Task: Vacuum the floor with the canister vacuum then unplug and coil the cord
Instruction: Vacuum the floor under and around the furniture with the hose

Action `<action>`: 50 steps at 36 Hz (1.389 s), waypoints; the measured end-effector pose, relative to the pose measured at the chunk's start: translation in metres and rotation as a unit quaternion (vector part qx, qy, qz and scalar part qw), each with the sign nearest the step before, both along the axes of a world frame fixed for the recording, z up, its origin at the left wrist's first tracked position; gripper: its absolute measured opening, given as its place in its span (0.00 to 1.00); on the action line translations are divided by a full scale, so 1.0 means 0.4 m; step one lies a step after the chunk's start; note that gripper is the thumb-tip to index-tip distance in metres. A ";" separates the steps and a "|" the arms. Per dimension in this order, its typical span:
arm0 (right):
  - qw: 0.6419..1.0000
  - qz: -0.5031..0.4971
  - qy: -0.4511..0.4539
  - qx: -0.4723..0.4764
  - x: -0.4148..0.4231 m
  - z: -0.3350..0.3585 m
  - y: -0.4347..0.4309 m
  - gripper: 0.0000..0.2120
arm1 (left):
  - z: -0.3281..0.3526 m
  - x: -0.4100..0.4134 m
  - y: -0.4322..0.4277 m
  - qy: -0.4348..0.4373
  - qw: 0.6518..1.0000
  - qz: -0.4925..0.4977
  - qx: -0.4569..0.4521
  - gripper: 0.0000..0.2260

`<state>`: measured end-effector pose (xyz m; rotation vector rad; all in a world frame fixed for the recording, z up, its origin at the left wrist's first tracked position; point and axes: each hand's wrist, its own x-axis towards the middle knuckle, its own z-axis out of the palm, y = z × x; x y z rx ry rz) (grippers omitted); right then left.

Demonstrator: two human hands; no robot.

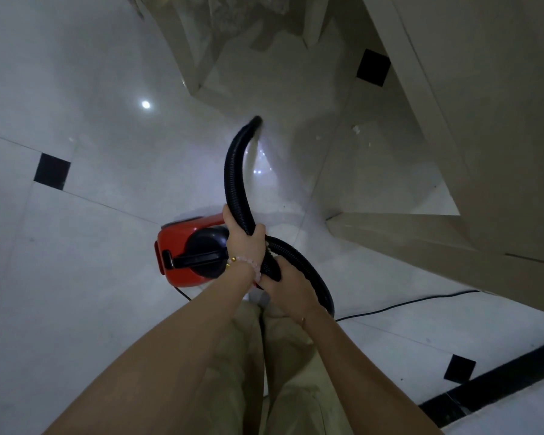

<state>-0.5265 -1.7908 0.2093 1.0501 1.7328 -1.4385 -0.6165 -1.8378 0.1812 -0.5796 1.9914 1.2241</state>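
Note:
A red canister vacuum [178, 249] with a black handle sits on the white tiled floor just ahead of my legs. Its black ribbed hose [234, 171] arcs forward, its open end touching the floor near the foot of a pale staircase. My left hand [244, 238] grips the hose in the middle of the view. My right hand [288, 285] holds a lower stretch of the same hose, which loops round to the right behind it. A thin black cord [402, 304] runs across the floor to the right.
Beige stair steps [421, 233] rise at the right and a second flight [201, 58] stands at the top centre. Small white scraps [355, 129] lie on the floor by the steps. A black border strip [500, 378] crosses the lower right.

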 end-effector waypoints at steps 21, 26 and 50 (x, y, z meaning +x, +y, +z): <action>0.992 -0.127 0.019 -0.003 0.026 0.005 -0.036 0.19 | 0.012 -0.066 0.034 -0.164 0.918 -0.362 0.006 0.24; 0.993 -0.114 0.020 0.002 0.041 0.001 -0.044 0.19 | 0.020 -0.074 0.016 -0.184 0.911 -0.367 -0.028 0.17; 1.000 -0.029 -0.001 -0.002 0.041 -0.012 -0.033 0.17 | -0.008 0.015 -0.026 -0.057 0.995 -0.077 0.026 0.37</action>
